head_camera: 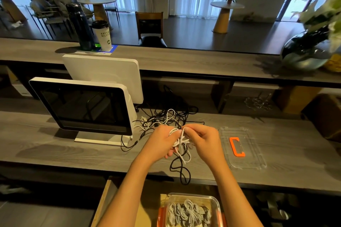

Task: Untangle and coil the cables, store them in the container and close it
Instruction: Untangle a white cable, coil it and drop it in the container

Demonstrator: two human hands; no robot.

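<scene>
A tangle of black and white cables point(166, 118) lies on the grey desk behind my hands. My left hand point(160, 143) grips a bunch of white cable point(181, 142), and my right hand point(203, 139) pinches a strand of that same bunch at its top. A black cable point(180, 171) hangs from the bunch in loops over the desk's front edge. Below the desk, an open clear container point(214, 201) with orange clips holds several coiled white cables point(188, 213). Its clear lid point(247, 160) with an orange handle lies flat on the desk to the right.
A white point-of-sale screen point(83, 105) stands at the left on the desk point(55, 145). On the raised counter are a dark bottle point(81, 27), a paper cup point(102, 35) and a glass vase with flowers point(306, 49). The container sits in an open drawer point(105, 201).
</scene>
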